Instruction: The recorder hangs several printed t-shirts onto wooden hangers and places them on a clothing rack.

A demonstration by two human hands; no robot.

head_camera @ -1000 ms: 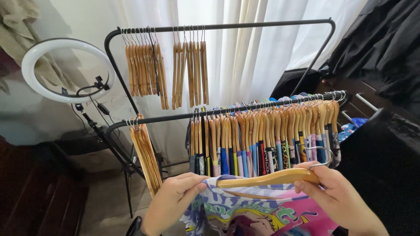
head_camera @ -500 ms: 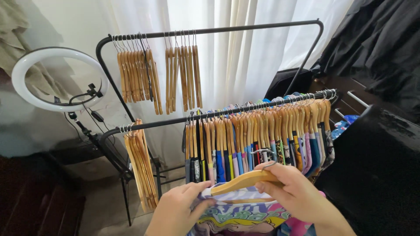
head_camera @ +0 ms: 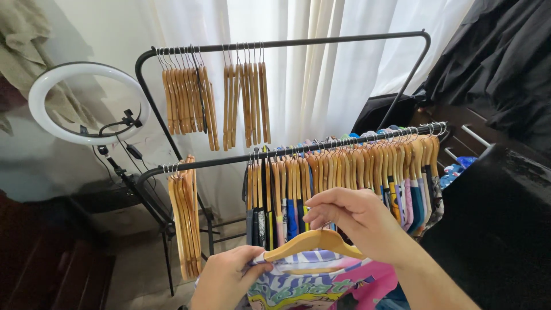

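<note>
Head camera is looking down at two bare hands working in front of a black clothes rack. Right hand is gripping the top of a wooden hanger, its fingers curling closed around the neck where the hook rises. Left hand is pinching the left end of that hanger together with the shoulder of a colourful shirt, fingers closed on cloth and wood. Shirt and hanger are sitting near the bottom middle, just in front of the lower rail, where many hung garments are crowding to the right. Bare wooden hangers are dangling from the upper rail. A white ring light is standing at the left, before pale curtains.
</note>
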